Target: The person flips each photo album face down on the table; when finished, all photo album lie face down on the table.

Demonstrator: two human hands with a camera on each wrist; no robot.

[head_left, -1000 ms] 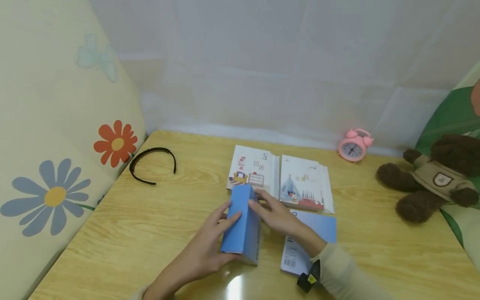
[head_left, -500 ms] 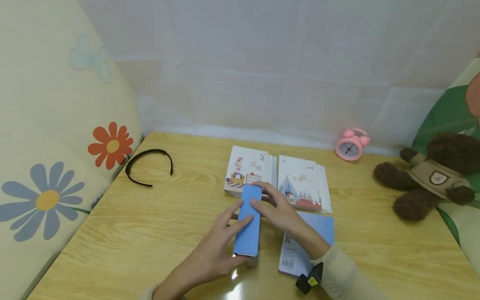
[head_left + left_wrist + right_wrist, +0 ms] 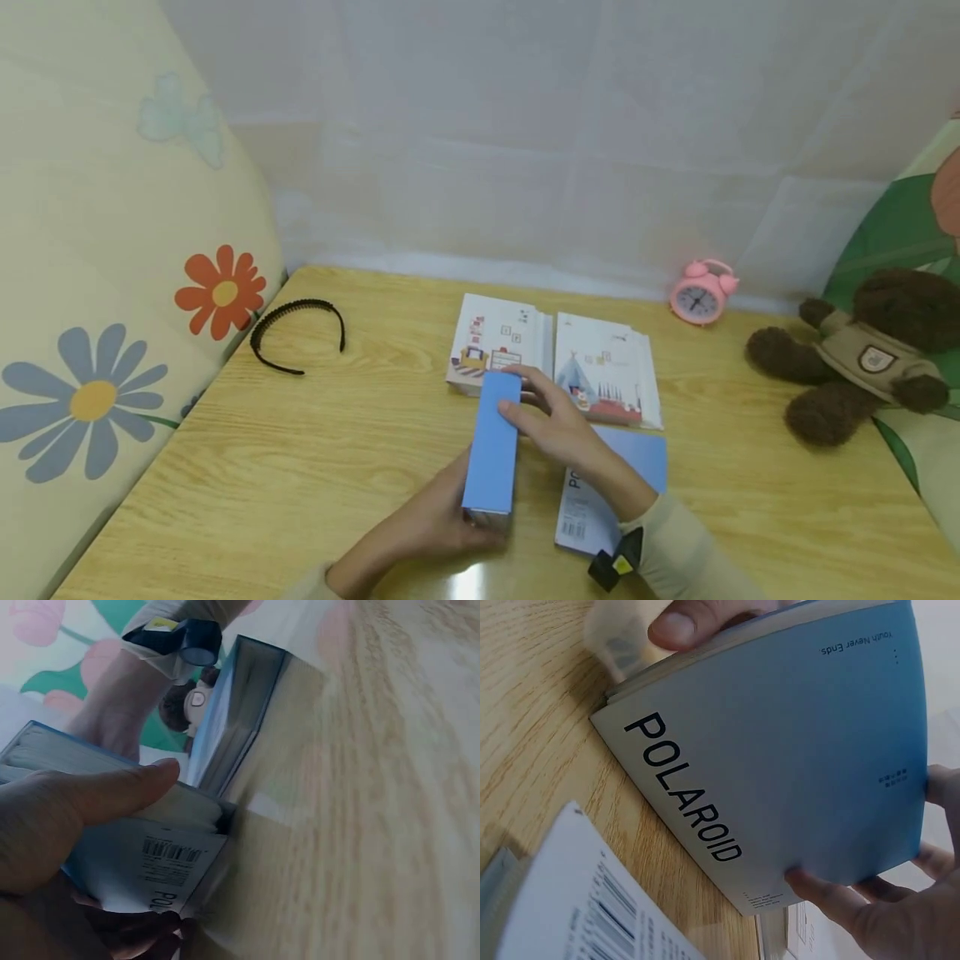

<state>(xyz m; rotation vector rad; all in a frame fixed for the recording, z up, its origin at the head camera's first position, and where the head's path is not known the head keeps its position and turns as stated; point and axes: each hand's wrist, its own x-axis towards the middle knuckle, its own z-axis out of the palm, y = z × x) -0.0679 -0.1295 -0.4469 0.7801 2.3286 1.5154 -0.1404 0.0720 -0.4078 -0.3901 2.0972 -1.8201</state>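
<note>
A thick blue photo album (image 3: 492, 442) stands on edge, its spine facing up toward the head camera. "POLAROID" is printed on the cover that fills much of the right wrist view. My left hand (image 3: 442, 517) grips the near end, partly hidden behind the album; its thumb (image 3: 139, 791) lies across the page edges in the left wrist view, with fingers against the barcode cover. At the far end my right hand (image 3: 558, 425) holds the album, thumb at the spine and fingers reaching round the edge. A second blue album (image 3: 633, 457) lies flat under my right forearm.
Two white illustrated albums (image 3: 498, 333) (image 3: 600, 367) lie side by side beyond my hands. A black headband (image 3: 296, 304) is at the left, a pink alarm clock (image 3: 699, 300) at the back right. The brown teddy bear (image 3: 862, 358) sits at the right edge.
The held album has turned from leaning to upright, spine up, and shifted slightly right. My left fingers have left the spine and dropped to the album's side; my right hand keeps its hold.
</note>
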